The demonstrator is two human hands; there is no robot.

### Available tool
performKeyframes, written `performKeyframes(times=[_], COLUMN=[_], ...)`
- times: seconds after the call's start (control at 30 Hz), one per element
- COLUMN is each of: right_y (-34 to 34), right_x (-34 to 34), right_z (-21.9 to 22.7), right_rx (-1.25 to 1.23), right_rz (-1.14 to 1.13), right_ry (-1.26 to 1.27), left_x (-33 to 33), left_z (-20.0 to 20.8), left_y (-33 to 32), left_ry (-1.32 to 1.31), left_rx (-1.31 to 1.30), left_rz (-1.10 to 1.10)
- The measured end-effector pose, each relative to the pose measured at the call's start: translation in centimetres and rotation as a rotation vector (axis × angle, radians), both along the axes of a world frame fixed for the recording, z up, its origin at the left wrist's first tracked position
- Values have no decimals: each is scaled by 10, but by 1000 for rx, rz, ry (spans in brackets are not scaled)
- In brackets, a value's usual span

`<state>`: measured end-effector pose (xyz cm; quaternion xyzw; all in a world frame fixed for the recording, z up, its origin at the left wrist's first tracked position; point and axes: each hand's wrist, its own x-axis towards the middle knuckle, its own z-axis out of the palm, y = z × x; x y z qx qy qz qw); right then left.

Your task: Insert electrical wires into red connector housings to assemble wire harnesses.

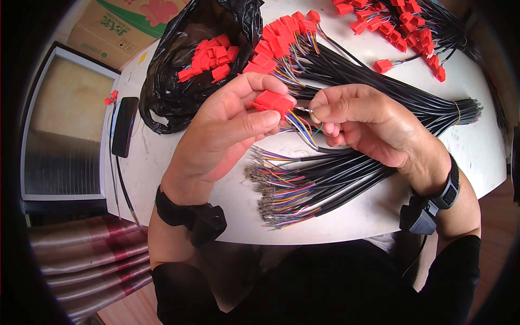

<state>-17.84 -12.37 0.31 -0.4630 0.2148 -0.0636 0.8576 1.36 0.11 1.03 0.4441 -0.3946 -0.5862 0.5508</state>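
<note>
My left hand (227, 127) pinches a red plastic connector housing (272, 102) between thumb and fingers. Several thin coloured wires (301, 130) run out of the housing's lower right side. My right hand (363, 119) is closed, thumb against forefinger, on a wire with a small metal crimp terminal (305, 110), whose tip points at the housing. Below both hands lies a bundle of black cables (341, 179) with bare terminals on their coloured wire ends. Behind them rests a tied bundle of cables (379, 81) fitted with red connectors (281, 38).
A black plastic bag (162, 97) holding loose red housings (208, 57) stands at the back left. A phone (125, 127) and a thin cable (120, 173) lie at the left of the white table (227, 225). Another connector bundle (417, 32) sits back right. A cardboard box (116, 32) stands behind.
</note>
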Motion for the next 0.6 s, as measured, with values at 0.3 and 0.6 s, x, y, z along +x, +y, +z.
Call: performKeyframes(times=[0.3, 0.6], right_y=[6, 11], right_x=[0, 3], right_z=[-2, -9], right_rx=[-21, -32], right_rz=[3, -11], right_ry=[19, -49], left_x=[-3, -8], left_z=[0, 4], left_y=[1, 0], left_ry=[-139, -252], left_rx=[-17, -39], left_rz=[3, 3])
